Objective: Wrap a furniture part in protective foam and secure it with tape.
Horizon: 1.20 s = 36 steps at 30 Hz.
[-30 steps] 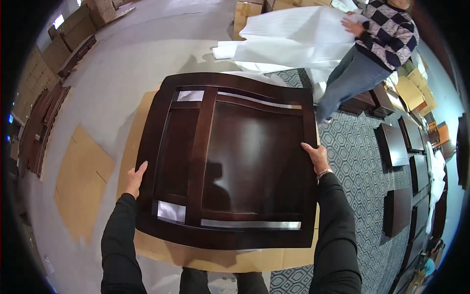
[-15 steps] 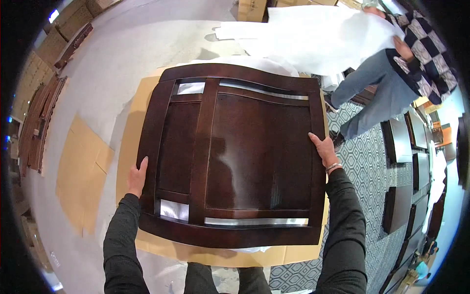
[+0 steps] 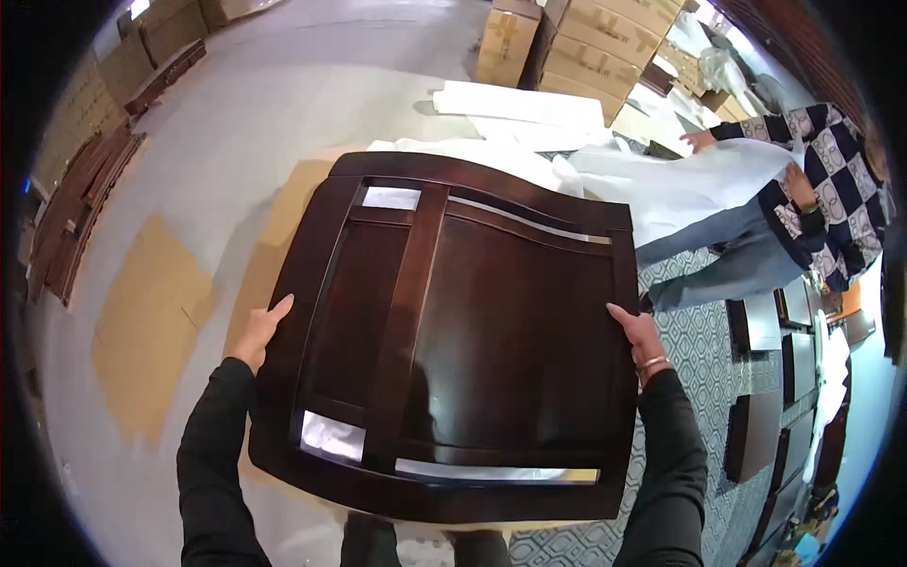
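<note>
Between my two hands is a dark brown wooden headboard panel (image 3: 529, 331), with glossy faces and narrow cut-out slots along its far and near rails. My left hand (image 3: 260, 333) grips its left edge, thumb on top and the other fingers hidden beneath. On the opposite edge my right hand (image 3: 641, 335) holds on in the same way, a bracelet at the wrist. White wrapping sheet (image 3: 472, 151) shows past the panel's far edge. Tan cardboard (image 3: 260, 250) lies below, sticking out at the left.
At the right a co-worker (image 3: 803, 198) handles a white foam sheet (image 3: 699, 175). Cartons (image 3: 595, 52) are stacked at the back. Dark wooden pieces (image 3: 756, 435) lie on patterned carpet (image 3: 694, 350) at right. Another cardboard sheet (image 3: 146, 331) rests on the floor at left.
The panel looks larger and nearer, tilted, with both my hands still on its edges. The view has shifted, showing more cartons. The co-worker's white sheet has dropped lower and bunched up.
</note>
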Each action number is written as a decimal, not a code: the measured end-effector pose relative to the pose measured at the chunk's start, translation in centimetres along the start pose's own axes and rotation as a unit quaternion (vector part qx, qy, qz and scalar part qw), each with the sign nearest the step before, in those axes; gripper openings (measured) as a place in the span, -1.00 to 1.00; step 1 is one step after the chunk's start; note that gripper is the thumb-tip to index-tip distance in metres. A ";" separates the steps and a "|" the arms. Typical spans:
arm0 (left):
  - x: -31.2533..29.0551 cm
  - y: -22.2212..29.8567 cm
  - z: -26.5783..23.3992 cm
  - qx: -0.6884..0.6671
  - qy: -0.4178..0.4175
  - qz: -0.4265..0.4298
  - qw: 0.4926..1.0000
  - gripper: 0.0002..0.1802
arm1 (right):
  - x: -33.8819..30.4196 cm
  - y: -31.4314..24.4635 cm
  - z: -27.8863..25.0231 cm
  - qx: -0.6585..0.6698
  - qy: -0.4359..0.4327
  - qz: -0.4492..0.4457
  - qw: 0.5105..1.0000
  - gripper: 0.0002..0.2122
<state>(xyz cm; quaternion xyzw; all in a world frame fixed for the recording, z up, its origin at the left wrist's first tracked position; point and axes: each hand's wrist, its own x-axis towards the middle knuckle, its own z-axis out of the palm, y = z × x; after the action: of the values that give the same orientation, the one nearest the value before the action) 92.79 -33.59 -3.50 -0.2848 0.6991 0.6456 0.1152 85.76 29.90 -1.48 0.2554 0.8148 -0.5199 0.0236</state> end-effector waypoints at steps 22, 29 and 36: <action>-19.2 23.5 -10.5 -0.431 0.012 0.115 0.895 -0.61 | -18.6 -29.0 -15.5 0.555 0.065 -0.428 0.711 -0.58; -20.3 15.7 -13.6 0.049 -0.218 0.385 0.895 -0.39 | -14.5 -18.0 -17.9 0.503 -0.607 -0.175 0.589 -0.55; -24.9 9.7 -12.4 0.079 -0.220 0.089 0.968 -0.40 | -14.4 -8.5 -17.3 0.504 -0.553 -0.124 0.652 -0.53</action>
<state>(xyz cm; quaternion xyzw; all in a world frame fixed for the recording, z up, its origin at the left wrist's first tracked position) 110.24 -39.31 19.49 -0.0624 0.7278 0.6428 0.2307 98.50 36.30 17.87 -0.2105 0.2877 -0.8936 0.2728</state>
